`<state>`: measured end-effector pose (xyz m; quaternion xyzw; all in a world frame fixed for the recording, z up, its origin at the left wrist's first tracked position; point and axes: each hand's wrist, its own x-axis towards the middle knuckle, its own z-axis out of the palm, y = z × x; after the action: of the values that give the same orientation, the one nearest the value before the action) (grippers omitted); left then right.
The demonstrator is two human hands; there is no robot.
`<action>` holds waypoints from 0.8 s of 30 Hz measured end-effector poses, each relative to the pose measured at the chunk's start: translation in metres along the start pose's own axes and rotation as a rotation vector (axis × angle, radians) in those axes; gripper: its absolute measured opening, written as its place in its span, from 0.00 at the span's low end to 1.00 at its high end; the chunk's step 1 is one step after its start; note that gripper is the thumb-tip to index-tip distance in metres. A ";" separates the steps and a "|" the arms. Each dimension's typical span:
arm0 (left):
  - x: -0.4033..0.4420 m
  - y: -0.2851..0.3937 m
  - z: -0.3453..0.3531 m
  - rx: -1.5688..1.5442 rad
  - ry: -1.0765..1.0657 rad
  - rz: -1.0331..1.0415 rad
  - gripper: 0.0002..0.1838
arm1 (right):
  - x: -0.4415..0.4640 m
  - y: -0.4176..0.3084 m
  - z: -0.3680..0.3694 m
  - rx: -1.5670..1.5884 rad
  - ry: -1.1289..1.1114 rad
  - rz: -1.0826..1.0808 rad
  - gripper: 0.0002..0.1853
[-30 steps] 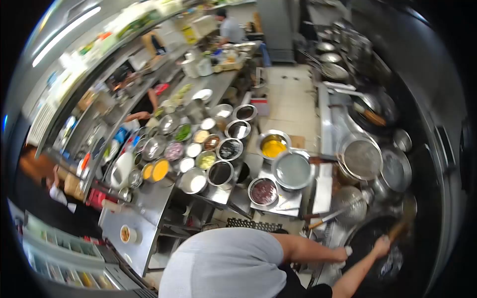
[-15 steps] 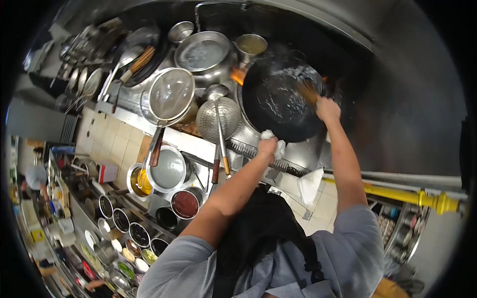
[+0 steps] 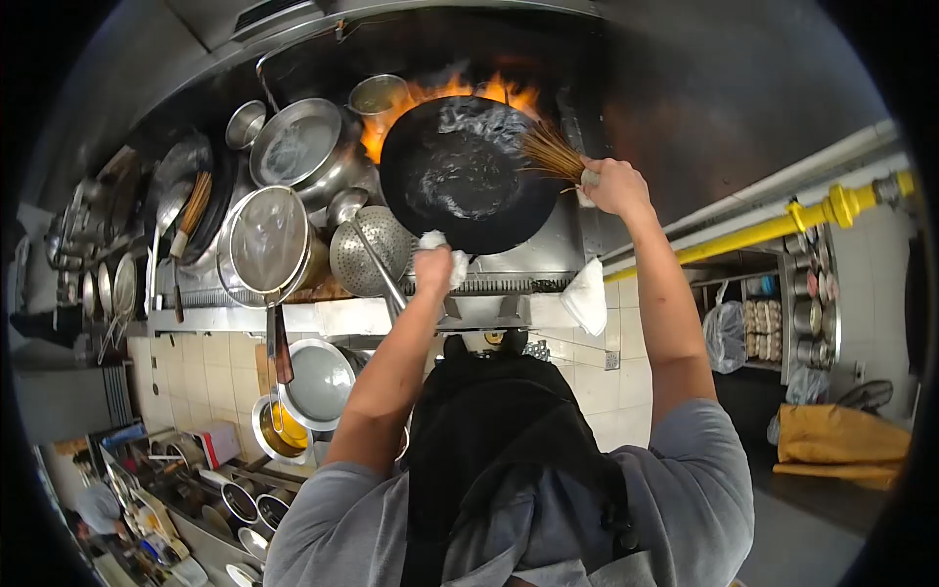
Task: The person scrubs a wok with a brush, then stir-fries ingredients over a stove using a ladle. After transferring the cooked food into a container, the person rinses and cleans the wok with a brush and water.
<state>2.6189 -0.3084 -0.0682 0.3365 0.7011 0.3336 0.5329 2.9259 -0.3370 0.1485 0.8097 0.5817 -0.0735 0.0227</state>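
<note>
A dark, wet-looking wok sits on the burner, with flames rising around its back and left rim. My left hand is closed on a folded white cloth at the wok's near edge; the cloth hides any handle underneath. A bamboo wok brush is gripped in my right hand, its bristle tips over the wok's right rim.
Left of the wok stand a perforated skimmer, a mesh strainer and a metal pot. A white cloth hangs at the stove's front. A yellow pipe runs along the right.
The brush has gone from inside the wok to its right rim with my right hand. Flames have grown much larger around the wok. My view has turned.
</note>
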 end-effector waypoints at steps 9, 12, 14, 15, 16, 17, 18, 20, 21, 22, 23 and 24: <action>-0.001 0.010 -0.057 0.340 0.035 0.200 0.25 | -0.009 0.035 0.026 0.022 0.031 -0.068 0.28; -0.022 0.031 -0.065 0.396 0.048 0.239 0.26 | 0.004 0.037 0.045 -0.002 0.047 -0.170 0.26; -0.035 0.045 -0.066 0.413 0.063 0.236 0.26 | 0.018 0.037 0.059 0.000 0.054 -0.199 0.24; -0.034 0.047 -0.065 0.419 0.072 0.239 0.26 | 0.018 0.034 0.061 -0.007 0.057 -0.219 0.22; -0.033 0.050 -0.065 0.538 0.113 0.292 0.26 | 0.013 0.027 0.053 0.026 0.045 -0.179 0.17; -0.032 0.051 -0.064 0.656 0.152 0.345 0.26 | 0.020 0.029 0.061 0.035 0.045 -0.181 0.17; -0.038 0.054 -0.062 0.614 0.147 0.362 0.26 | 0.035 0.033 0.075 -0.015 0.018 -0.170 0.21; -0.055 0.067 -0.056 0.663 0.174 0.386 0.27 | 0.043 0.037 0.085 -0.079 0.018 -0.175 0.25; -0.062 0.072 -0.052 0.708 0.198 0.405 0.27 | 0.045 0.039 0.088 -0.074 0.021 -0.176 0.25; -0.068 0.076 -0.049 0.713 0.203 0.409 0.27 | 0.048 0.041 0.090 -0.064 0.023 -0.180 0.25; -0.074 0.079 -0.045 0.732 0.237 0.461 0.27 | 0.049 0.043 0.094 -0.056 0.024 -0.184 0.25; -0.079 0.081 -0.042 0.750 0.269 0.512 0.27 | 0.047 0.044 0.093 -0.050 0.023 -0.184 0.25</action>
<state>2.6034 -0.3334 0.0490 0.6216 0.7305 0.2185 0.1797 2.9736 -0.3185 0.0477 0.7529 0.6555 -0.0514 0.0292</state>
